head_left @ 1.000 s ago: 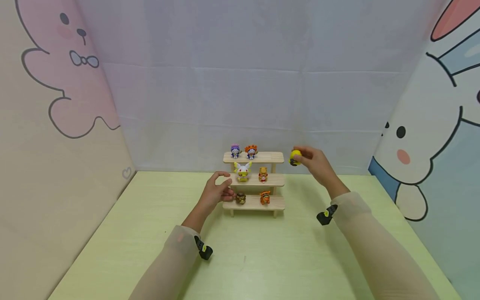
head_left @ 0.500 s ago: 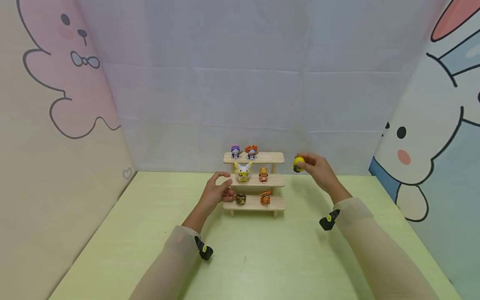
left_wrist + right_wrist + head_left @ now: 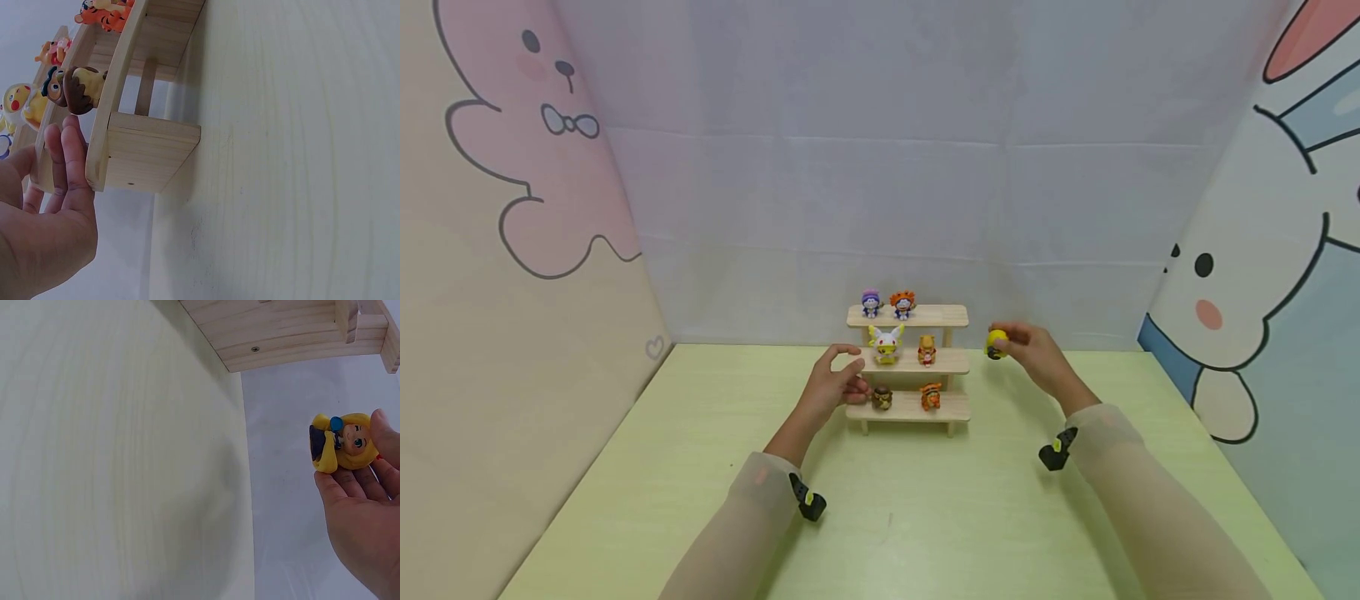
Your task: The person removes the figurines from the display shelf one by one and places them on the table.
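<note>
My right hand [image 3: 1036, 357] pinches a small yellow-haired doll figurine [image 3: 347, 440] between thumb and fingers. It holds the figurine in the air, right of the three-tier wooden display shelf [image 3: 953, 317]. In the right wrist view the figurine lies sideways, its face and dark dress showing. My left hand [image 3: 833, 387] is at the shelf's left end, with thumb and index finger apart. Its fingertips rest by the bottom tier, close to an owl figurine [image 3: 76, 87] that stands there. Whether they touch the owl cannot be made out.
On the bottom tier stands a tiger figurine [image 3: 931, 397]. The middle tier bears a white-hooded yellow figurine [image 3: 886, 346] and a bear figurine [image 3: 927, 351]. Up top are a purple-hatted figurine [image 3: 871, 303] and an orange-maned one. A pale curtain [image 3: 820, 192] hangs behind the table [image 3: 880, 533].
My right hand has lowered the doll figurine beside the shelf, from top-tier height to about the middle tier, shifting slightly right. My left hand stays in place.
</note>
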`<state>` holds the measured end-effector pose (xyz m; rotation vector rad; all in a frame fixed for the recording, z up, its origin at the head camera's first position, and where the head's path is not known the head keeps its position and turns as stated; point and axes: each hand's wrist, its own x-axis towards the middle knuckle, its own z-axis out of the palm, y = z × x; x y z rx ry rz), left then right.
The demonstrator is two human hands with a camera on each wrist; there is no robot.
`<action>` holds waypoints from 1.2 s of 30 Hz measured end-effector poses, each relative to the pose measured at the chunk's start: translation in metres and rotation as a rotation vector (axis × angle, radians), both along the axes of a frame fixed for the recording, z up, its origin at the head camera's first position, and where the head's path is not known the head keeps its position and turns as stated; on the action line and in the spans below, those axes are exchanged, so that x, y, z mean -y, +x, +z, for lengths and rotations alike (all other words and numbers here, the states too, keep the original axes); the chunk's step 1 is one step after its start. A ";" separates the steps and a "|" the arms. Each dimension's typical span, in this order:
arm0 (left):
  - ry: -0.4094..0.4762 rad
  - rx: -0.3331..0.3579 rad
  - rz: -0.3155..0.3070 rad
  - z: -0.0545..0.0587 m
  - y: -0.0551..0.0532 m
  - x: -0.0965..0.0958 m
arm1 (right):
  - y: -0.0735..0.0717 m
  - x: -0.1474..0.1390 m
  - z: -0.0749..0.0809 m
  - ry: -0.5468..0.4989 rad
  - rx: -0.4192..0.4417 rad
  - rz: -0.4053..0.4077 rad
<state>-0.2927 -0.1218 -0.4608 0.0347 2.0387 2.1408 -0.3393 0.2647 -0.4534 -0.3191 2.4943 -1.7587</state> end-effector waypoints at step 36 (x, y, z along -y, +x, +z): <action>0.010 -0.003 -0.003 -0.001 -0.001 0.000 | 0.003 0.003 -0.038 -0.043 0.151 0.071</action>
